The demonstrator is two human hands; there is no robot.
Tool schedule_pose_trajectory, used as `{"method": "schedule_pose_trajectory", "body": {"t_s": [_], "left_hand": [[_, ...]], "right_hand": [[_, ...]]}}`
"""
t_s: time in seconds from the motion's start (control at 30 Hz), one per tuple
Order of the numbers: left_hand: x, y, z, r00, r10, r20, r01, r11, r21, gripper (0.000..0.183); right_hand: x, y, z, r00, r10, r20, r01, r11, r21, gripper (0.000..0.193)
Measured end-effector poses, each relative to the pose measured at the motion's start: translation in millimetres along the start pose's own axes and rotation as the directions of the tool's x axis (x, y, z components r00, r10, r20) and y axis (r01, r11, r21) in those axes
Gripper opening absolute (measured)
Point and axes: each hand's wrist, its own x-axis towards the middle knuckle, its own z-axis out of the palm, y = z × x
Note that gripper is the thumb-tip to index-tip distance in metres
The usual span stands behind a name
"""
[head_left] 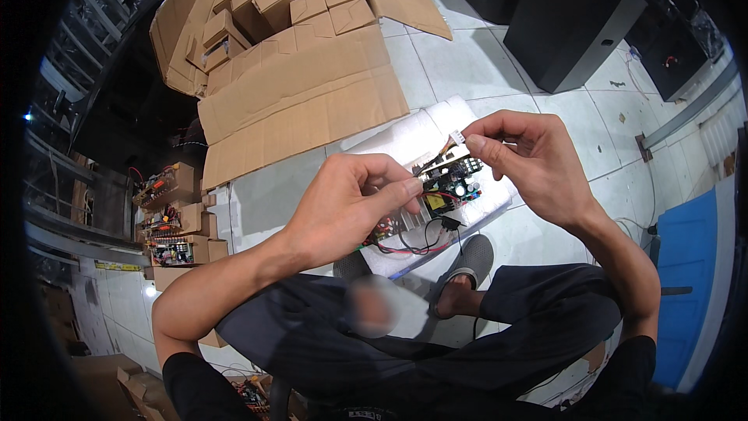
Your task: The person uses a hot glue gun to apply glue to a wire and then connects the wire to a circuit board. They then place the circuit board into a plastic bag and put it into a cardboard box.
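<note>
A circuit board (461, 189) with green and black parts, capacitors and a finned metal heat sink lies on a white foam block (442, 115) in front of me. My right hand (534, 162) pinches a white plug connector (456, 138) above the board's far edge, its short wires running down toward the board. My left hand (351, 201) is closed in a pinch at the board's left side. What sits between its fingertips is hidden. Red and black wires (417, 250) loop off the board's near side.
A large open carton (300, 97) filled with small brown boxes (308, 6) stands at the far left. More circuit boards (167, 222) are stacked with cardboard at the left. Black cabinets (573, 23) stand far right, and a blue panel (693, 257) at right. My feet flank the foam's near edge.
</note>
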Motion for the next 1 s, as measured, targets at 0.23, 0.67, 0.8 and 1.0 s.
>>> {"method": "schedule_pose_trajectory", "body": {"t_s": [0.23,0.67,0.8,1.0], "left_hand": [[0.6,-0.6,0.7,1.000,0.012,0.012,-0.013,0.999,0.040,0.018],[0.1,0.9,0.9,0.999,0.020,0.032,-0.022,0.998,0.063,0.017],[-0.7,1.4,0.7,0.999,0.019,0.042,-0.021,0.999,0.048,0.017],[-0.9,-1.3,1.5,0.996,0.079,0.031,-0.081,0.995,0.052,0.021]], "right_hand": [[-0.2,-2.3,0.1,1.000,0.015,0.009,-0.015,1.000,0.006,0.020],[0.1,-0.5,1.2,1.000,0.025,0.000,-0.025,1.000,-0.010,0.019],[0.2,-1.5,3.2,0.999,0.041,-0.009,-0.041,0.999,-0.033,0.019],[1.2,6.8,5.3,0.998,-0.046,-0.034,0.042,0.995,-0.095,0.019]]}}
